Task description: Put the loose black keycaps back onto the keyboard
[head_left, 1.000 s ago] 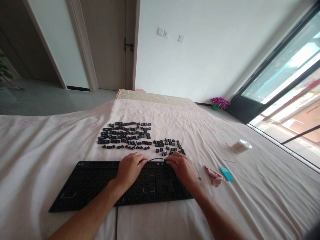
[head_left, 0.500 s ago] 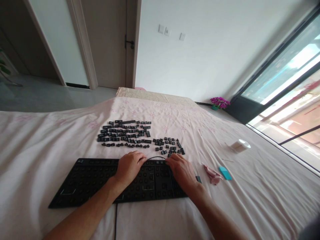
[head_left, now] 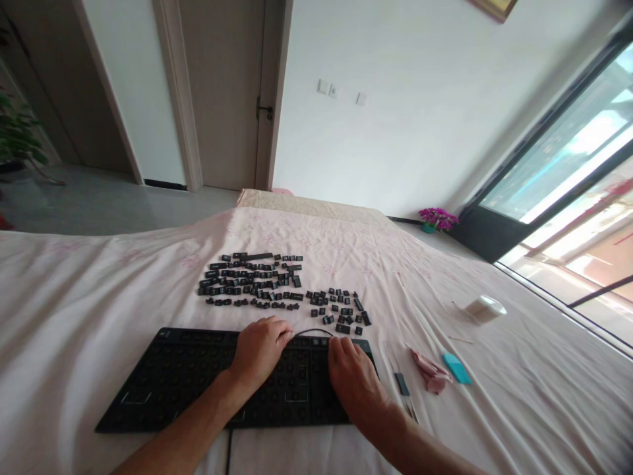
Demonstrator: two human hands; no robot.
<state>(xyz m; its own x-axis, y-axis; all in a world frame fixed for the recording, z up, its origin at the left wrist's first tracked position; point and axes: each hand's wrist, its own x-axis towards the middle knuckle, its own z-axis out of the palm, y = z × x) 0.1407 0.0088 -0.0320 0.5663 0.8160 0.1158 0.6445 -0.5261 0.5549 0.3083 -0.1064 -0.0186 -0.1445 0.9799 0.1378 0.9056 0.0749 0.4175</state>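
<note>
Keyboard (head_left: 198, 363), black and without its keycaps, is lying across the lower middle of the frame on a pale pink cloth (head_left: 524, 402), its long axis running roughly left to right, crosswise to both forearms. Both hands are resting over its far edge: the left hand (head_left: 264, 346) near the middle, the right hand (head_left: 351, 369) closer to its right end. Between them a thin black cable (head_left: 314, 330) is arching just beyond that edge, running sideways from one hand's fingertips to the other's. The left thumb and fingers are pinching narrowly at the cable's left end. The right fingers are curling down at its other end; whether they are gripping it, I cannot tell, the thumb being hidden. Loose keycaps (head_left: 257, 274) are sitting in rows beyond the keyboard, around the frame's centre; a dark-handled tool (head_left: 401, 384) and a crumpled pink rag (head_left: 431, 374) are lying right of the right hand.
</note>
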